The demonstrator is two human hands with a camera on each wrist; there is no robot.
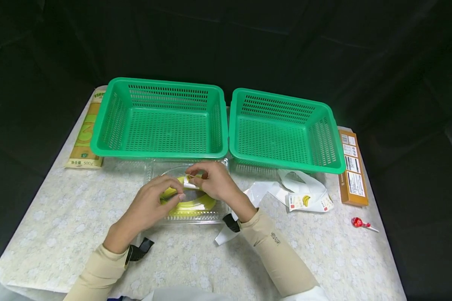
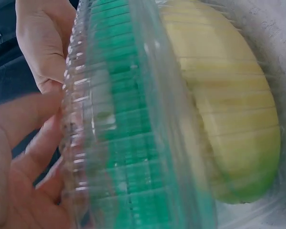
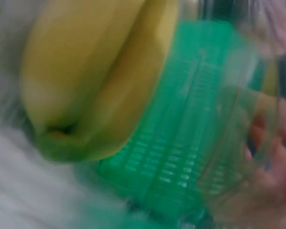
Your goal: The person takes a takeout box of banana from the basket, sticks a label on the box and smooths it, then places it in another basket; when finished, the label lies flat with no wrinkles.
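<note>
A clear plastic clamshell box (image 1: 211, 217) sits before the green baskets with yellow bananas (image 1: 207, 202) inside. My right hand (image 1: 215, 180), over the box, pinches a small white piece of paper (image 1: 190, 183) between thumb and fingers. My left hand (image 1: 154, 200) is over the box's left part, thumb and fingers apart, holding nothing visible. Through the ribbed plastic wall, the left wrist view shows a banana (image 2: 233, 100) with a greenish end. The right wrist view is blurred, with bananas (image 3: 90, 76) close by.
Two green baskets (image 1: 169, 155) (image 1: 286, 165) stand behind the box. White strips with a banana label (image 1: 305, 202) lie to the right. Farther right are an orange box (image 1: 352, 167) and a red lollipop (image 1: 357, 222). At the back left lies a yellow-brown packet (image 1: 84, 138).
</note>
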